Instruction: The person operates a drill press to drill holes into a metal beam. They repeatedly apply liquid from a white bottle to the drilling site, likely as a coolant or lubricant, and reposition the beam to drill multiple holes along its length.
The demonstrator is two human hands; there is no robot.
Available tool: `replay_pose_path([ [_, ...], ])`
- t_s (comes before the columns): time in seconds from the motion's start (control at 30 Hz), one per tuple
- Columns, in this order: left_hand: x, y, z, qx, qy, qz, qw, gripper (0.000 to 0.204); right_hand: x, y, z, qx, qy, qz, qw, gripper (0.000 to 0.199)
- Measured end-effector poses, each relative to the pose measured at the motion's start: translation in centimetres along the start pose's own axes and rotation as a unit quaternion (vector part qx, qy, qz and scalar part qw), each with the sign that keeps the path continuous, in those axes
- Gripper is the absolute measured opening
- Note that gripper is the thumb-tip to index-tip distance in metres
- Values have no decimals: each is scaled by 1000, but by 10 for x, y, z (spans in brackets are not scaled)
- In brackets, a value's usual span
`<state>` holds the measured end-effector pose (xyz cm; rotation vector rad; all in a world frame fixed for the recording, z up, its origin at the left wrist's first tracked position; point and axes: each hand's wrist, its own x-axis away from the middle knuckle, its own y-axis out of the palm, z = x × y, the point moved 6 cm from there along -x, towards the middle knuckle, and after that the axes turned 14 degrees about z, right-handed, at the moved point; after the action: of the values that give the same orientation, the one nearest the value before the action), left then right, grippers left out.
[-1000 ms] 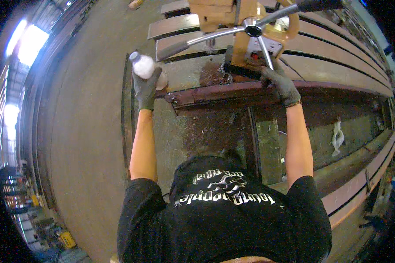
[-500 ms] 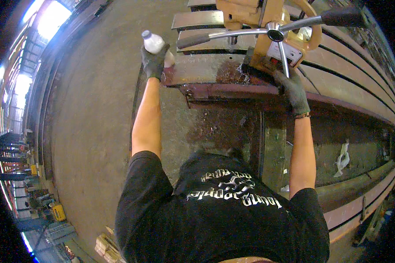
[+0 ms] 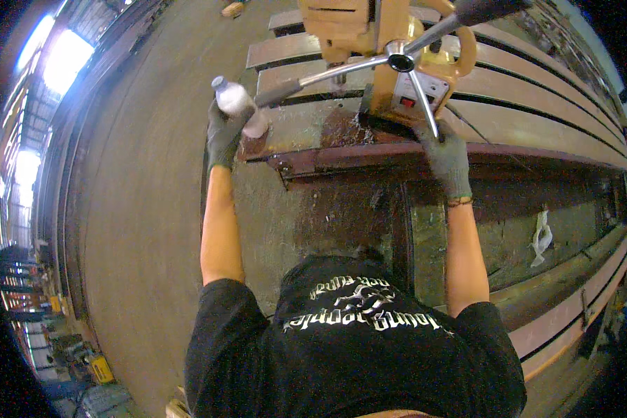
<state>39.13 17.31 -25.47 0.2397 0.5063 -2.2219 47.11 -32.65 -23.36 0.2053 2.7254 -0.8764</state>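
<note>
In a dark work glove, my left hand (image 3: 223, 141) is closed around a plastic bottle (image 3: 233, 99) with a pale cap and whitish contents. The bottle leans to the upper left, beside the black grip of one feed lever spoke (image 3: 341, 70). Gloved too, my right hand (image 3: 450, 164) wraps the lower end of another spoke of the same lever; its grip is hidden in the fingers. The lever belongs to a yellow drill (image 3: 380, 104) with a red switch on its panel. The drill stands on a steel beam (image 3: 313, 129) strewn with metal shavings.
Several parallel steel beams (image 3: 522, 122) run off to the right behind the drill. A thin dark cable (image 3: 472, 124) trails from it. A whitish scrap (image 3: 540, 239) lies lower right. Concrete floor (image 3: 139, 209) spans the left, with a yellow case (image 3: 102, 369) at lower left.
The view has shifted and tilted slightly, so the drill sits further left. The bottle now appears close against the left spoke's grip. Both hands keep their holds.
</note>
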Motion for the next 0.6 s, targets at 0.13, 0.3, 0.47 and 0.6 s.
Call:
replay_pose_path([
  [0.13, -7, -57, 17, -21, -23, 190, 981, 89, 12, -16, -18, 84, -3, 42, 996, 48],
  [0.3, -8, -64, 213, -48, 334, 337, 879, 83, 12, -18, -20, 36, 5, 70, 997, 46],
  [0.47, -31, 46, 387, 153, 405, 65, 899, 55, 28, -15, -15, 45, -94, 148, 984, 39],
  [0.6, -109, 107, 403, 244, 325, -171, 898, 36, 29, 9, -24, 93, -114, 158, 976, 36],
])
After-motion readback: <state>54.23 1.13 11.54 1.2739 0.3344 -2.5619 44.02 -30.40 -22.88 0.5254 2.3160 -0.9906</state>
